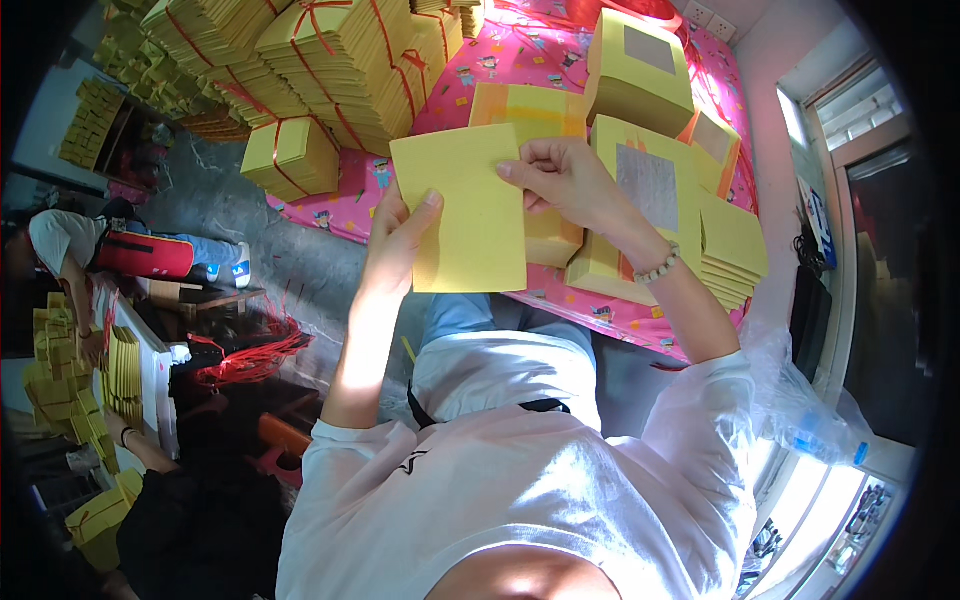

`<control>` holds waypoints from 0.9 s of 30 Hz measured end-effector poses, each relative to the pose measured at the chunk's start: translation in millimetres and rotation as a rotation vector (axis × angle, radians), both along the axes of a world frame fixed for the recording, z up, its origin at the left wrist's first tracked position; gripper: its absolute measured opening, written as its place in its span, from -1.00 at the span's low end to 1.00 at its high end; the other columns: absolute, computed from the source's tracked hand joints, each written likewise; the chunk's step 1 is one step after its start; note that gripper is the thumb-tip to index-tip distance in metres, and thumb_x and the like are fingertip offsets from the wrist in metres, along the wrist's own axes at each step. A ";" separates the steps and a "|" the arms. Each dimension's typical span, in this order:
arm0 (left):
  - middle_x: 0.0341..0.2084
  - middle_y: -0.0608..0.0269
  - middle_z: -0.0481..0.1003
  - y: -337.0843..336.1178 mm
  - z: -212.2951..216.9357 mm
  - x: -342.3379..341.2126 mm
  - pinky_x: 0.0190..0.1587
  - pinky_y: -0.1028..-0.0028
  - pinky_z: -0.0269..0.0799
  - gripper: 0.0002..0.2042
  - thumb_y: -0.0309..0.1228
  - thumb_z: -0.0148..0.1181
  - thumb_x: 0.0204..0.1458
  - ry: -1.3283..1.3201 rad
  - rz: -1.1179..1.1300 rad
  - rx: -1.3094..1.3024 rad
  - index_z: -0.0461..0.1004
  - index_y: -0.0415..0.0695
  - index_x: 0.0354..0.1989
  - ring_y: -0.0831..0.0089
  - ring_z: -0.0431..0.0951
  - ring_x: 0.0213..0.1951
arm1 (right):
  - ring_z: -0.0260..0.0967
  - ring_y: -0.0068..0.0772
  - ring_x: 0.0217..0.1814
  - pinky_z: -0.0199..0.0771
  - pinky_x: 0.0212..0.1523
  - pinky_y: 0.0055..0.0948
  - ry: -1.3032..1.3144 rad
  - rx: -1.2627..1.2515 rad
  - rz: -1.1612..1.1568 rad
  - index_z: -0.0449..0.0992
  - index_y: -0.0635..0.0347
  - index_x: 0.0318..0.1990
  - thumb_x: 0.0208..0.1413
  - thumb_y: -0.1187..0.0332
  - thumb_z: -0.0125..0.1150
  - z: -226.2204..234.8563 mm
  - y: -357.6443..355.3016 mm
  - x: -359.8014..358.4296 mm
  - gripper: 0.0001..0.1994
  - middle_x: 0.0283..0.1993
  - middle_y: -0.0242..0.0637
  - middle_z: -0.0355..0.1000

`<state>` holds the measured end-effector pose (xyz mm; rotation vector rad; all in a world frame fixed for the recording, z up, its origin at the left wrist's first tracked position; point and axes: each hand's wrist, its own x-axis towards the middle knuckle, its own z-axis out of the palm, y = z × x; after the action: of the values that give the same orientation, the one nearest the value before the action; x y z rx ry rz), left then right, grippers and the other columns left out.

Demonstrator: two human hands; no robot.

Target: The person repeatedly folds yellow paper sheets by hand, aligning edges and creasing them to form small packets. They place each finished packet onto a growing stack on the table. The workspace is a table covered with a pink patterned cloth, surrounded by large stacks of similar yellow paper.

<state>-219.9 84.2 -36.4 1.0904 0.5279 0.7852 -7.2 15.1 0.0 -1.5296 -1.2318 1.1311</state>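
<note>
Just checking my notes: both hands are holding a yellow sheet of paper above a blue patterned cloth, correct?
Not quite. The head view shows the left hand and right hand holding the yellow sheet, but the patterned cloth is pink, not blue.
</note>
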 end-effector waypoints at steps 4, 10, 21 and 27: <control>0.00 0.19 0.43 11.2 -12.7 -28.4 0.02 0.45 0.40 -0.59 -0.41 0.02 0.21 0.027 -0.005 -0.020 0.20 -0.23 0.20 0.48 0.47 -0.02 | 0.45 -0.65 -0.40 0.45 -0.42 -0.62 0.047 0.022 0.054 0.51 0.29 -0.32 0.16 0.19 0.20 2.5 3.0 -11.0 -0.72 -0.42 -0.38 0.48; -0.05 0.12 0.48 46.6 -76.2 -86.7 0.03 0.37 0.43 -0.65 -0.30 -0.03 0.24 -0.095 0.274 -0.400 0.29 -0.24 0.11 0.31 0.51 -0.03 | 0.47 -0.38 -0.18 0.46 -0.16 -0.45 -0.483 0.220 0.071 0.49 0.25 -0.09 0.08 0.29 0.26 -3.1 -17.2 17.5 -0.71 -0.18 -0.28 0.49; -0.01 0.14 0.41 71.2 -144.4 -59.1 0.01 0.34 0.46 -0.65 -0.57 -0.06 0.15 -0.033 0.524 -0.360 0.26 -0.25 0.13 0.33 0.47 0.00 | 0.37 -0.20 -0.23 0.42 -0.24 -0.23 -1.064 0.284 0.188 0.49 0.18 -0.23 -0.18 0.27 0.39 -22.0 -46.5 2.6 -0.66 -0.31 -0.25 0.35; -0.11 0.20 0.44 74.6 -153.8 -45.6 -0.15 0.47 0.46 -0.71 -0.59 0.02 0.13 0.086 0.524 -0.282 0.31 -0.23 0.05 0.47 0.49 -0.17 | 0.41 -0.19 -0.26 0.44 -0.28 -0.23 -0.993 0.257 0.230 0.55 0.19 -0.35 -0.08 0.27 0.31 -18.6 -46.5 8.4 -0.80 -0.35 -0.25 0.40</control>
<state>-265.5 158.8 -190.2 0.7290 0.9892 1.0809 1.2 -31.4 -18.6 -1.8206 -2.1425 0.2503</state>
